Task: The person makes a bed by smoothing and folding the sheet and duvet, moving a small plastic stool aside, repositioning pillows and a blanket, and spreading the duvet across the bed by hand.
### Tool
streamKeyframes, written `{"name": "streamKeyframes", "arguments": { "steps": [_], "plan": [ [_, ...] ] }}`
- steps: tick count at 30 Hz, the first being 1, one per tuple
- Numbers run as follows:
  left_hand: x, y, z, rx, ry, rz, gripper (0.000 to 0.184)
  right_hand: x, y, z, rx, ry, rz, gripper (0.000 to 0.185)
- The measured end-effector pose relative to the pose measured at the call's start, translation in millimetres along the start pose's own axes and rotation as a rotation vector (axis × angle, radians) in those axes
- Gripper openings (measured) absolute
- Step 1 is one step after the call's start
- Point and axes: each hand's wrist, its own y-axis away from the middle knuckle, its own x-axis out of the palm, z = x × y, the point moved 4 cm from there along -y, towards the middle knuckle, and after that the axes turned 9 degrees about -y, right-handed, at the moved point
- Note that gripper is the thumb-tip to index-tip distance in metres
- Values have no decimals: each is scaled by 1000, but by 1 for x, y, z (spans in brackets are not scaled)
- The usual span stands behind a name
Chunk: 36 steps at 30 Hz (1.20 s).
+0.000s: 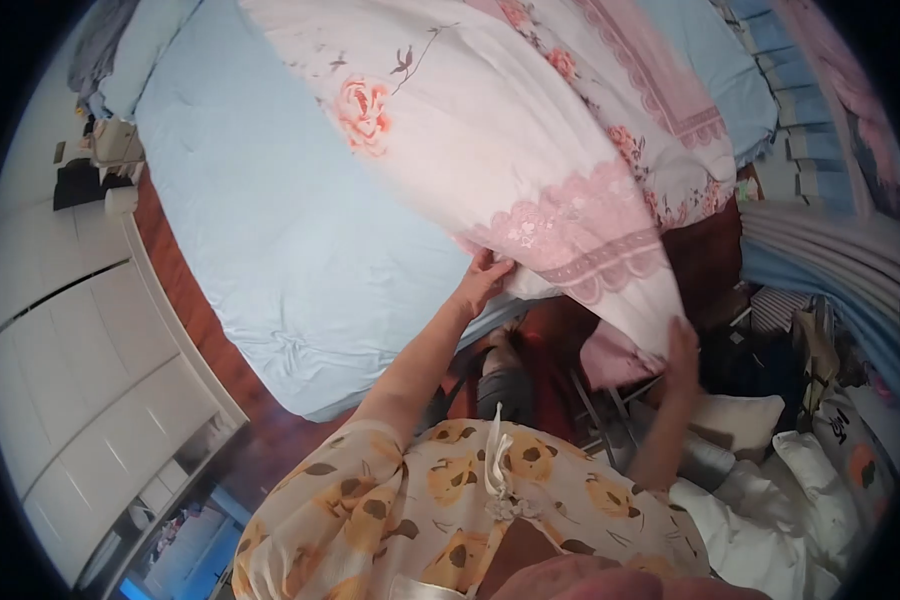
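Note:
A pale pink duvet (450,130) with printed roses and a darker lace-pattern band lies across the bed, its near end lifted off the mattress edge. My left hand (485,281) is closed on the duvet's left edge, by the lace band. Further right, my right hand (681,352) grips the near corner, slightly blurred, with its fingertips partly hidden by the cloth. Between the hands the fabric hangs stretched in a slope. Below the corner, a pink piece of cloth (615,358) hangs; whether it belongs to the duvet I cannot tell.
A light blue sheet (280,220) covers the bed on the left. White cabinets (100,370) stand along the left wall over a reddish wooden floor (175,255). White bedding (760,520) and a cushion (735,425) are piled at right, near striped curtains (820,240).

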Motion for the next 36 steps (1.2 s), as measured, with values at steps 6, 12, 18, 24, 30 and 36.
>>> {"name": "streamKeyframes", "arguments": {
  "steps": [6,12,18,24,30,36],
  "plan": [
    [-15,-35,27,151,-105,-281,41,41,-74,-40,-124,128,141,37],
    [0,-19,18,332,-68,-507,26,26,-63,-23,-79,-41,182,35],
    [-3,-37,34,58,57,-407,17,30,-46,50,-132,-251,253,34],
    [16,56,-6,206,81,-388,12,26,-71,47,-145,-112,296,36],
    [-31,52,29,188,-641,-352,27,30,-120,35,-198,-207,105,41],
    [-19,-7,52,215,-1082,-560,31,27,-157,30,-115,28,36,43]
  ]
}}
